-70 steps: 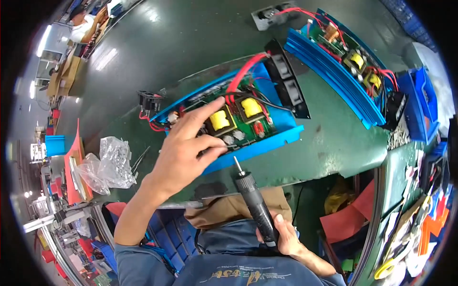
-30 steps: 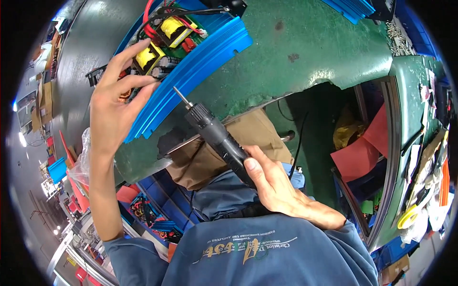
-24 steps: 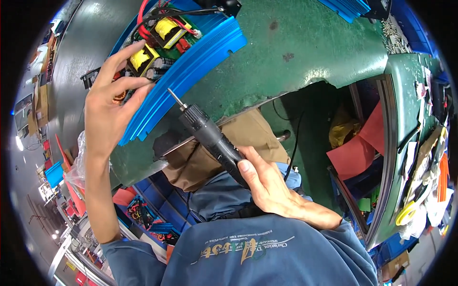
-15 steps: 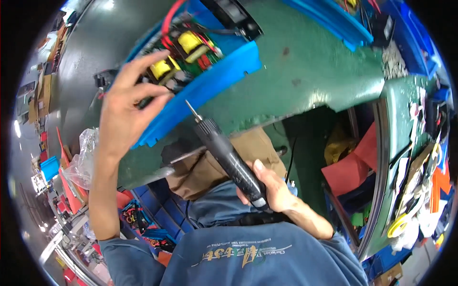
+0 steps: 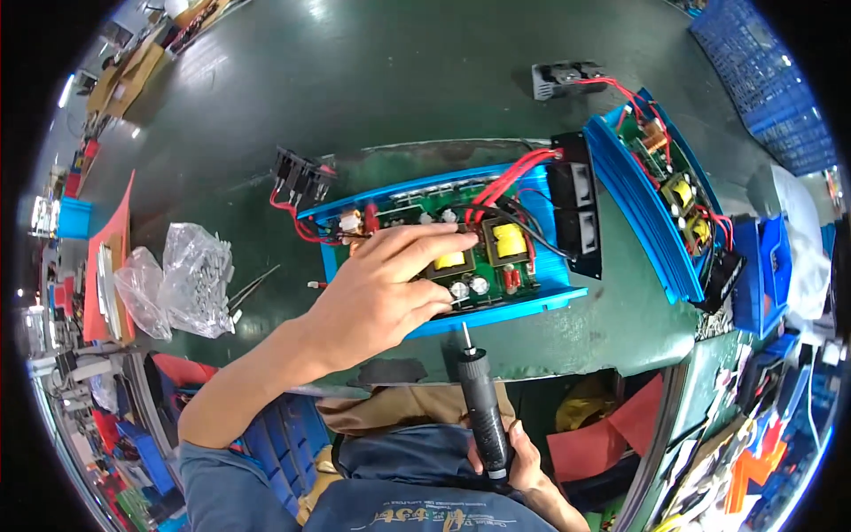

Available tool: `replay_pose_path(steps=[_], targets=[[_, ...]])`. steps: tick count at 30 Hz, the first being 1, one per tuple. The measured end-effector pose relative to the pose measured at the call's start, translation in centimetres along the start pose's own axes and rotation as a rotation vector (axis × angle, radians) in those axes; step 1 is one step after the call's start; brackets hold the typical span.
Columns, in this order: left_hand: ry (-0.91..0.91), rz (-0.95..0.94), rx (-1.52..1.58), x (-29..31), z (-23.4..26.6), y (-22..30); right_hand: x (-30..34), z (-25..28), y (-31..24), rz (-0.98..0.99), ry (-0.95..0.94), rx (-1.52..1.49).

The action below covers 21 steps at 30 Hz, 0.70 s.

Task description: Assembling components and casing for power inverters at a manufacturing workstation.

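A blue metal housing (image 5: 545, 299) lies on the green bench, with a green circuit board and yellow-wound transformers (image 5: 509, 240) inside. My left hand (image 5: 377, 297) rests over the board, fingers and thumb apart around one transformer; its palm hides the board's near left part. No held object shows in it. Below the housing, my right hand (image 5: 526, 463) grips a black electric screwdriver (image 5: 483, 408) near its lower end. The bit points up at the housing's near wall; whether it touches, I cannot tell. A black end panel (image 5: 581, 208) with red wires stands at the housing's right end.
A black socket piece (image 5: 301, 177) hangs on wires at the housing's left. A second blue housing (image 5: 634, 208) with a board lies to the right. Farther left are a clear plastic bag (image 5: 195, 279) and tweezers (image 5: 253, 291). A blue crate (image 5: 758, 80) stands at the far right.
The view has swung, so the housing now lies nearly level and in full sight. My left fingers have come down onto the board. The screwdriver has turned more upright, its bit near the wall.
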<state>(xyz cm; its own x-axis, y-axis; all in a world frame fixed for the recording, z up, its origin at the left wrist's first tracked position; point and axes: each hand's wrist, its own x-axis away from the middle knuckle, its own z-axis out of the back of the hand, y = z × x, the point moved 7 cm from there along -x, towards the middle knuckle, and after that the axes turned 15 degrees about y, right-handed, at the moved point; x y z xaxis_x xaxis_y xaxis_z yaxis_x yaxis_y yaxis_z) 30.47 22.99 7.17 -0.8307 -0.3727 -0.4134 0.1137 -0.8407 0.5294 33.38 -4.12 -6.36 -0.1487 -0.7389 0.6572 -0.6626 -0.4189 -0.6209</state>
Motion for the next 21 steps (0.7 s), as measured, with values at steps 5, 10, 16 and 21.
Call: replay_pose_path(steps=[5,10,16,21], targets=[[0.016,-0.026,0.003,0.1,0.3,-0.6,-0.2,0.1,0.4,-0.147,-0.055,-0.029],[0.023,0.003,0.008,0.4,-0.1,-0.7,0.2,0.4,1.5,-0.237,-0.061,-0.185],[-0.077,0.085,0.041,0.5,-0.3,-0.8,0.4,-0.4,0.7,-0.206,0.016,-0.094],[-0.161,0.104,0.054,1.1,-0.2,0.5,0.5,-0.1,0.4,-0.169,0.047,0.041]])
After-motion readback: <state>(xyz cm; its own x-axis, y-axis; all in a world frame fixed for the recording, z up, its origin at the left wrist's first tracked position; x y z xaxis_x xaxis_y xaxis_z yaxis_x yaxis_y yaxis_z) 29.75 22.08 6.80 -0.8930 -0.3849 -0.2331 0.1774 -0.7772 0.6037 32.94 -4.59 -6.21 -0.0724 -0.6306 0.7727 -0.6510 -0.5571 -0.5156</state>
